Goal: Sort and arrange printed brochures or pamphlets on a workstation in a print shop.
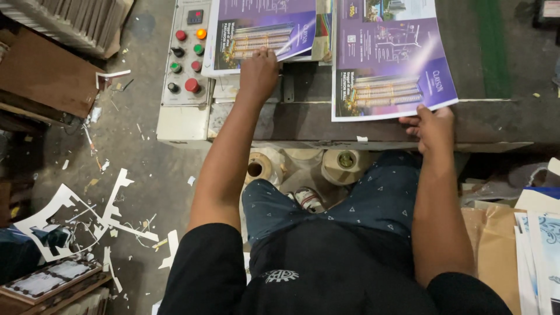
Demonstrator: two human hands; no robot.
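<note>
My left hand rests on the near edge of a stack of purple printed posters lying on a dark machine table. The fingers press down on the top sheet's lower edge. My right hand pinches the near right corner of a second purple poster, which lies flat on the table further right. Both sheets show a picture of tall buildings. My knees in patterned blue trousers are below the table edge.
A grey control panel with red, green, orange and black buttons sits left of the posters. Paper offcuts litter the concrete floor at left. Tape rolls lie under the table. Brown paper and printed sheets pile at right.
</note>
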